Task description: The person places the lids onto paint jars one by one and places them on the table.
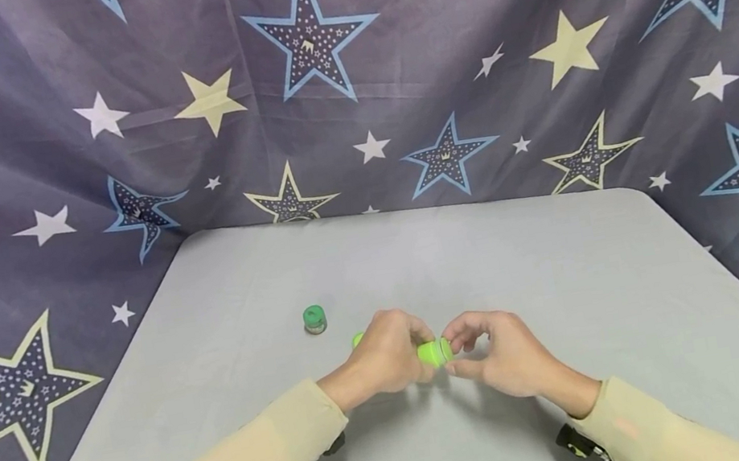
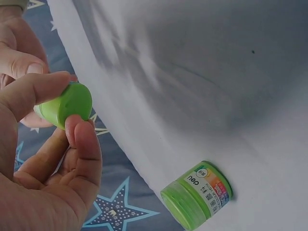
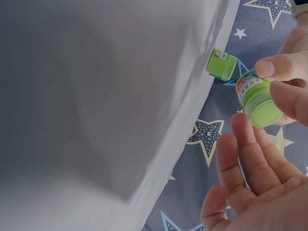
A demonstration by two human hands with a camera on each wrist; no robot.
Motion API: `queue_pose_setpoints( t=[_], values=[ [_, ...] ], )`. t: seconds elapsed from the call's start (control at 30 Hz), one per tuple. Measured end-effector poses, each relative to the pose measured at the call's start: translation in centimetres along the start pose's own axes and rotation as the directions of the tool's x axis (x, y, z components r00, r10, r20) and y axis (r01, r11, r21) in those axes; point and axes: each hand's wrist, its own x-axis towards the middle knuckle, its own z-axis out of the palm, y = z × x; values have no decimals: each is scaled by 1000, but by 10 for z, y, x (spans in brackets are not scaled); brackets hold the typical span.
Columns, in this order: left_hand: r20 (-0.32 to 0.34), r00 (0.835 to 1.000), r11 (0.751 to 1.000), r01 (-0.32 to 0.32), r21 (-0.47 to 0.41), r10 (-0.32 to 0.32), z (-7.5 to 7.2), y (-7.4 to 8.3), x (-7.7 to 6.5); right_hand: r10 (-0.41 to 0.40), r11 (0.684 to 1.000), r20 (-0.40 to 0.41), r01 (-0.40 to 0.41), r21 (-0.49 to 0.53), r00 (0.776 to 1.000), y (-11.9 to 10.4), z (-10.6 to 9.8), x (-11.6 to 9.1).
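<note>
My left hand [image 1: 393, 350] holds a small light-green paint jar [image 1: 436, 352] on its side above the table, between thumb and fingers. A printed label shows on this jar in the right wrist view. My right hand [image 1: 507, 350] is at the jar's other end, its fingers [image 3: 240, 166] spread loosely and fairly straight around the rim. A second light-green paint jar [image 2: 199, 192], labelled "deli", stands on the table, mostly hidden behind the left hand in the head view. A jar with a darker green lid [image 1: 314, 319] stands farther left.
A pale grey cloth covers the table [image 1: 477, 261]. Dark star-printed fabric [image 1: 388, 80] hangs around its back and sides. Dark devices [image 1: 582, 446] are strapped beneath both sleeves.
</note>
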Motion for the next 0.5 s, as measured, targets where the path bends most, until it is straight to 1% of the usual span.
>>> queue_pose_setpoints(
  t=[0.5],
  values=[
    [5,1000,1000,-3,-15,3,-1,2,0,24,1000,-2,-24,-6,1000,-1,0,-1]
  ],
)
